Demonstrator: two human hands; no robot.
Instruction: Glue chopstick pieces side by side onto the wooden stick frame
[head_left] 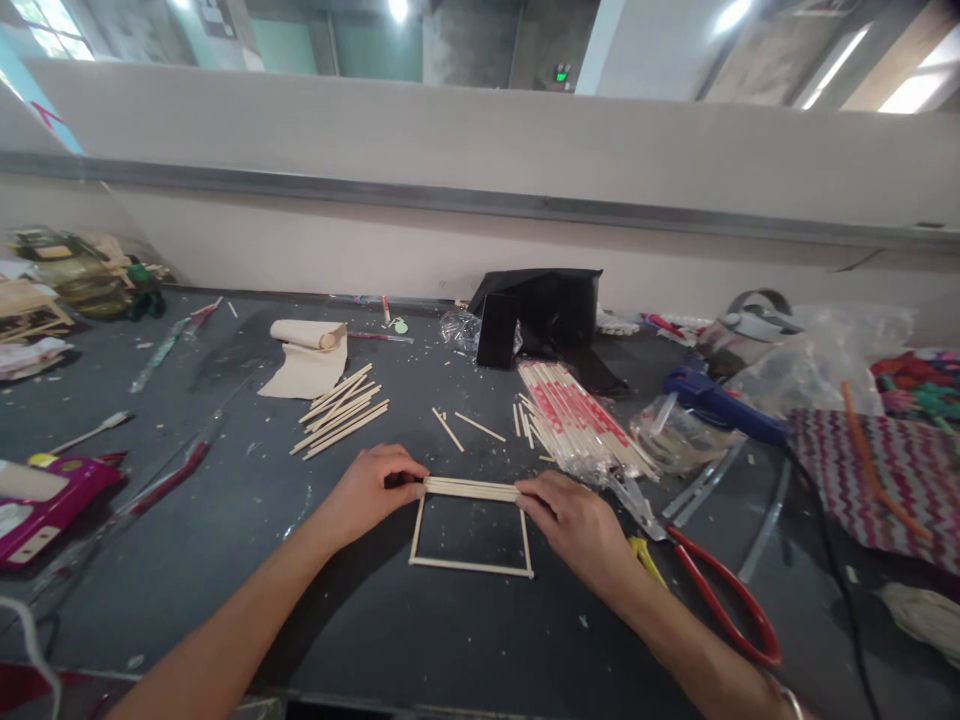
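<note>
I list: left hand [381,492], right hand [576,517], pinching opposite ends of sticks [471,488], apparently to align them along a frame [471,568]

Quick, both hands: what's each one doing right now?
Left hand: closed, pinching the left end of the sticks along the frame's far side.
Right hand: closed, gripping the right end of those same sticks.

Left hand [381,488] and right hand [576,515] are kinda mirroring each other, both pinching at the fingertips [417,470], while the left forearm [251,595] and right forearm [679,630] are slanting inward.
</note>
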